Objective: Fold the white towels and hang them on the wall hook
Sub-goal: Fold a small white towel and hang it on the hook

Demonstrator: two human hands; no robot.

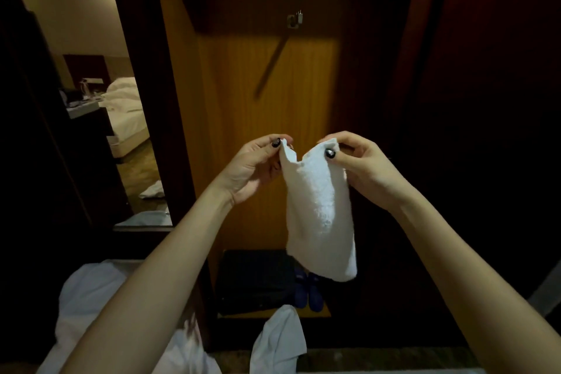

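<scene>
Holding a white towel (321, 215) up in front of the wooden wall panel (243, 118), well below the wall hook (294, 20) and not touching it. Pinching one top corner with the left grip (252, 167), thumb pressed onto the cloth. Pinching the other top corner with the right grip (364, 167) in the same way, keeping both corners near each other with the top edge sagging between. Letting the rest hang down as a narrow strip above a dark bag (255, 279) and blue shoes (308, 291). Standing over more white cloth (88, 307) lying low at the left.
</scene>
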